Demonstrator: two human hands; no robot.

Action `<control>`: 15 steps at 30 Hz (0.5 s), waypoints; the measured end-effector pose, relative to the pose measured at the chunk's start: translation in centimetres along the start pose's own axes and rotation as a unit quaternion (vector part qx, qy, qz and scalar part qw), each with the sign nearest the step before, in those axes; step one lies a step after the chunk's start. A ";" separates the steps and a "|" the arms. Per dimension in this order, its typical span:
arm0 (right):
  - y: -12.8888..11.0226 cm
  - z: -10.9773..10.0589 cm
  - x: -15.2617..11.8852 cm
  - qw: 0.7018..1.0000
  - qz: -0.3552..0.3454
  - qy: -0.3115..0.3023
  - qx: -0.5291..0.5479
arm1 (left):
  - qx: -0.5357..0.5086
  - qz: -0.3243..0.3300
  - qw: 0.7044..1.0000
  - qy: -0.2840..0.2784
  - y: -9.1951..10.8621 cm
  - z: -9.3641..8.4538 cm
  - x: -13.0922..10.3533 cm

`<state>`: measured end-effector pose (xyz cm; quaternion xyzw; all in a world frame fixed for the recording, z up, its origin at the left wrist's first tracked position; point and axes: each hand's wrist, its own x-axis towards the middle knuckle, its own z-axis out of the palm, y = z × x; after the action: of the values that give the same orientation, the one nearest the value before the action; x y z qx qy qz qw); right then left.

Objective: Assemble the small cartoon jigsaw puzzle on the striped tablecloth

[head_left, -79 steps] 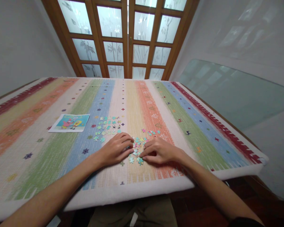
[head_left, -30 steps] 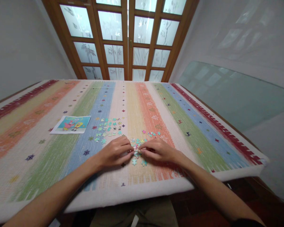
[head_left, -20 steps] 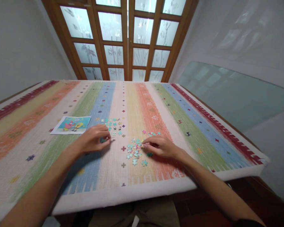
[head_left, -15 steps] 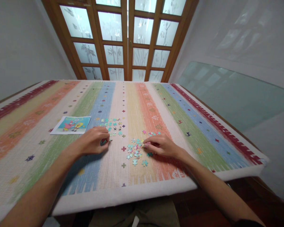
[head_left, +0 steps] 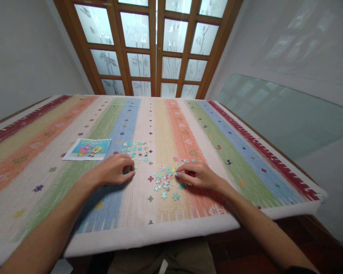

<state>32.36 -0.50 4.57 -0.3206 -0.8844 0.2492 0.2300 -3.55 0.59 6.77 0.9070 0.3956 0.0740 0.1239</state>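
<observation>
My left hand (head_left: 117, 169) is closed in a pinch at the near side of a spread of jigsaw puzzle pieces (head_left: 135, 149). A small light-green puzzle piece (head_left: 135, 169) shows at its fingertips, and the hand covers part of that group. To the right, a looser pile of turquoise, pink and yellow puzzle pieces (head_left: 164, 185) lies on the cloth. My right hand (head_left: 198, 175) rests at this pile's right edge, thumb and forefinger pinched on a small piece that is mostly hidden. More pieces (head_left: 185, 161) lie just beyond its knuckles.
A printed cartoon picture (head_left: 87, 149) lies flat beyond my left forearm. The striped tablecloth (head_left: 171, 125) covers the wide table, whose white front edge (head_left: 151, 238) runs close to my lap. Wooden glazed doors (head_left: 154, 49) stand behind, with a glass panel (head_left: 282, 114) along the right wall.
The whole view has shifted slightly. Both hands keep nearly the same places and pinched shapes, with only small finger movements. The pieces on the cloth look much the same.
</observation>
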 end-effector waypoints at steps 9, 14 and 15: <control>0.2 0.0 -0.1 1.000 -0.006 0.004 0.005 | 0.004 -0.013 1.000 -0.003 0.0 -0.1 0.0; 0.1 -0.1 0.0 1.000 0.000 -0.009 0.001 | -0.008 -0.016 1.000 -0.009 0.0 -0.1 0.0; 0.1 -0.2 0.0 1.000 0.001 -0.012 0.000 | -0.012 -0.018 1.000 -0.006 0.0 -0.1 0.0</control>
<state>32.51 -0.45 4.65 -0.3185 -0.8869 0.2531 0.2189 -3.59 0.63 6.89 0.8988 0.4099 0.0712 0.1382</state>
